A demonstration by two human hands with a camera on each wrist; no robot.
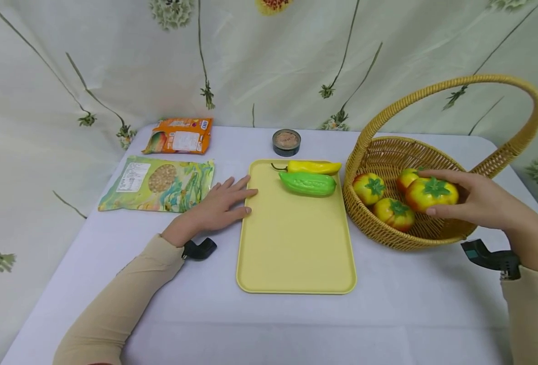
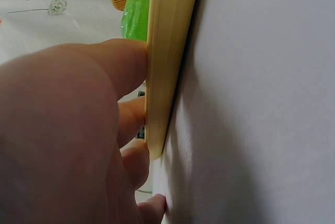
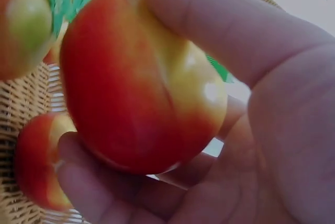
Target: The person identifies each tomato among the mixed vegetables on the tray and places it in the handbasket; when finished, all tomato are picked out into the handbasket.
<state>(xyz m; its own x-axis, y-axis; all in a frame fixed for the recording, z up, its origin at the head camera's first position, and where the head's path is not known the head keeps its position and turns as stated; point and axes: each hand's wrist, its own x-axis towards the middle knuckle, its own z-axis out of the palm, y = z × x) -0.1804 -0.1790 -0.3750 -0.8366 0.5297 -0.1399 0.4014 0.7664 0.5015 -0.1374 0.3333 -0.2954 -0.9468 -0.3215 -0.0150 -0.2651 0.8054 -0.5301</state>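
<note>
My right hand (image 1: 488,200) grips a yellow-and-red toy tomato (image 1: 433,194) with a green leafy top, at the wicker basket (image 1: 406,243). In the right wrist view the thumb and fingers curl round this tomato (image 3: 136,88). Several more such tomatoes lie in the basket, one of them (image 1: 394,214) just left of the held one. My left hand (image 1: 221,203) rests at the left edge of a yellow tray (image 1: 296,253), its fingers spread and touching the rim. On the tray's far end lie a green bumpy vegetable (image 1: 308,183) and a yellow pepper (image 1: 314,167).
Behind the tray stands a small round tin (image 1: 286,142). To the left lie a green patterned packet (image 1: 159,185) and an orange packet (image 1: 179,136). The basket's tall handle (image 1: 460,81) arches above it. A floral cloth (image 1: 260,66) hangs behind the white table.
</note>
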